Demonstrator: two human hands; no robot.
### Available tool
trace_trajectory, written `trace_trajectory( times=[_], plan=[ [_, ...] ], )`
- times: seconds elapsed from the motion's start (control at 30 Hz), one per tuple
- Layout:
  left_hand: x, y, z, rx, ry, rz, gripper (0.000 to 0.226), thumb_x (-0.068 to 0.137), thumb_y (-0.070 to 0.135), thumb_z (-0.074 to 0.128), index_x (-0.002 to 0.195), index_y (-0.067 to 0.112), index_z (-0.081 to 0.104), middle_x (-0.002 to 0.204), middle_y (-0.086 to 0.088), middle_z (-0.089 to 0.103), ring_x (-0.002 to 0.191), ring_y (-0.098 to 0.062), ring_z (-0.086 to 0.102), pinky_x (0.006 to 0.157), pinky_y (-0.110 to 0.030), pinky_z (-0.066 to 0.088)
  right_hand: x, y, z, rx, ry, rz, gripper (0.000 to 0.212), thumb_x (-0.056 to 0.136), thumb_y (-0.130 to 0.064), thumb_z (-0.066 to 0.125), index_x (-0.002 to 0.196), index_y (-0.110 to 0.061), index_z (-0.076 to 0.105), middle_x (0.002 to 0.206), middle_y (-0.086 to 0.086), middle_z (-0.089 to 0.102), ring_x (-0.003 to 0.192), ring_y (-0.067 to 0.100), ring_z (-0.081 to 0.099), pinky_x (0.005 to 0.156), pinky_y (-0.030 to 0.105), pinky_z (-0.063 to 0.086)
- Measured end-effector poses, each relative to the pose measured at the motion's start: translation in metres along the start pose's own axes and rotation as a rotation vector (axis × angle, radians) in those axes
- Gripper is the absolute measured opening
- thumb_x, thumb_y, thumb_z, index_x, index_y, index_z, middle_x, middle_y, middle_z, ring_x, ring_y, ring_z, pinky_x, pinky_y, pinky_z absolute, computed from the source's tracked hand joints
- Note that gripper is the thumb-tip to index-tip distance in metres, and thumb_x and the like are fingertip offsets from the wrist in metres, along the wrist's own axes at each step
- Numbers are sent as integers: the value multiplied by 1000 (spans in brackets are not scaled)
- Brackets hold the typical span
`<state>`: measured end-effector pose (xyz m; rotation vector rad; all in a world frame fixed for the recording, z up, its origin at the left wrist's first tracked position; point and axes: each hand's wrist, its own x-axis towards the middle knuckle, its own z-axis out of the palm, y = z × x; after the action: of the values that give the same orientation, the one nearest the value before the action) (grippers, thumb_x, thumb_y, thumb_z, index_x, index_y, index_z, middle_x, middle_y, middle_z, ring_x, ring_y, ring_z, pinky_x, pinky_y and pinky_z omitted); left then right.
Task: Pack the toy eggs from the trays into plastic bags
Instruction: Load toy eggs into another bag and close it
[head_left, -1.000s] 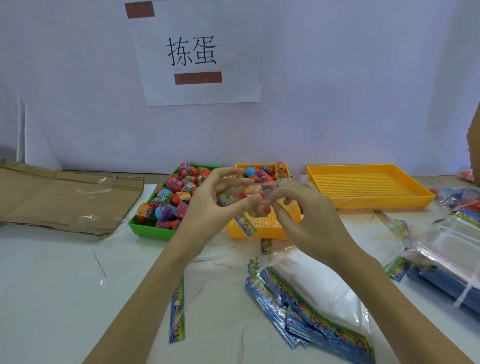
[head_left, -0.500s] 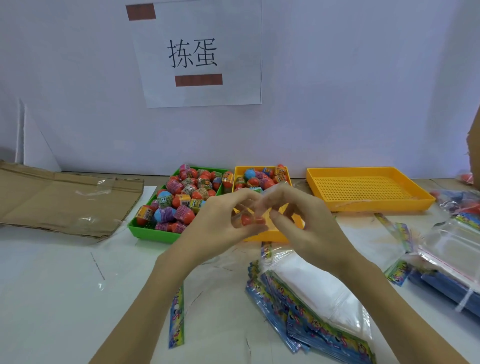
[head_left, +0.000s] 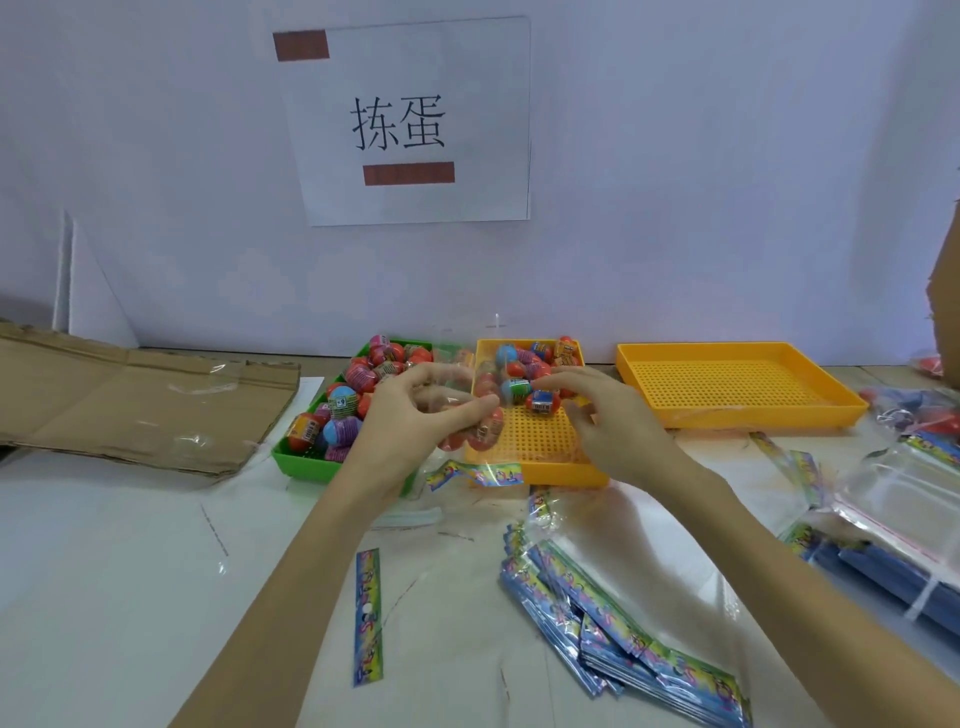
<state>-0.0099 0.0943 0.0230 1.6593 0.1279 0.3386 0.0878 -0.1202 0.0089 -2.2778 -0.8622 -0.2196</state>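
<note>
My left hand (head_left: 415, 415) pinches the mouth of a clear plastic bag (head_left: 457, 374) that hangs over the gap between two trays. A few red toy eggs (head_left: 470, 436) sit in its bottom, above its colourful header strip (head_left: 480, 475). My right hand (head_left: 597, 415) hovers over the middle orange tray (head_left: 561, 475), its fingers stretched toward the loose eggs (head_left: 540, 400) there and holding nothing. The green tray (head_left: 311, 465) on the left is packed with several eggs (head_left: 343, 410).
An empty orange tray (head_left: 737, 384) stands at the right. A fanned stack of flat bags (head_left: 623, 623) lies near me, a loose printed strip (head_left: 368, 618) to its left. Flattened cardboard (head_left: 130, 405) lies far left, more clear bags (head_left: 909, 493) far right.
My hands were joined at the bag in front of the trays. They have parted: the right let go and moved over the orange tray's eggs, while the left keeps the bag.
</note>
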Motion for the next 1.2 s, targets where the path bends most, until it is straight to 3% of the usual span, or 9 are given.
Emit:
trace_trajectory(
  times=[0.2,0.33,0.43,0.53,0.63,0.8,0.9,1.07,1.2],
  plan=[
    [-1,-1,1,38,-114,8,45,73,34,93,112,24,73,92,-4,81,81,-16,76,65,-20,58,19,1,20,-93,-11,100,26,92,-19,77,117,-20,69,117,4,62,112,24,58,97,39,50],
    [0,-2,2,52,-128,28,51,71,38,92,116,26,70,94,-2,81,86,-16,78,72,-18,57,15,3,27,-7,181,80,24,89,-23,81,107,-19,66,100,1,61,91,17,59,76,23,47],
    [1,-3,3,83,-107,29,52,71,42,90,117,29,68,96,2,81,90,-19,78,80,-27,60,10,1,17,218,319,103,28,96,-26,72,123,-17,69,102,4,63,91,17,66,76,22,55],
    [0,-3,6,149,-68,59,50,74,43,88,118,33,66,94,7,81,91,-20,75,76,-19,56,6,-15,-4,606,416,133,19,98,-20,69,116,-12,72,95,0,72,92,20,76,77,24,61],
    [-1,-3,12,215,-25,136,50,77,39,88,120,33,63,90,11,80,67,-10,67,67,-14,53,2,-40,-19,806,432,-6,17,98,-16,70,115,-11,70,96,-4,79,91,16,78,77,25,63],
    [-6,-2,20,275,-59,262,68,74,41,90,134,32,58,98,10,78,84,-14,71,79,-40,61,-5,-57,-16,552,438,-154,20,95,-15,75,115,-17,72,110,-2,73,80,10,77,49,22,57],
    [-8,-1,22,301,-77,361,75,77,33,92,141,34,53,101,8,75,83,-17,73,72,-38,61,-3,-51,-13,282,406,-167,25,93,-19,77,117,-19,70,108,-8,69,82,5,73,55,5,46],
    [-9,-1,22,304,-100,380,74,80,31,89,144,32,52,111,15,74,90,-12,75,65,-18,53,-2,-46,-14,338,317,-106,26,93,-29,76,117,-21,67,101,-15,72,76,4,72,52,6,45],
    [-10,1,22,294,-71,407,60,83,38,83,138,33,58,109,17,74,96,-9,73,67,-28,59,-3,-47,-15,317,216,-122,17,93,-28,77,109,-21,74,94,-16,75,81,2,72,63,10,52]
  ],
)
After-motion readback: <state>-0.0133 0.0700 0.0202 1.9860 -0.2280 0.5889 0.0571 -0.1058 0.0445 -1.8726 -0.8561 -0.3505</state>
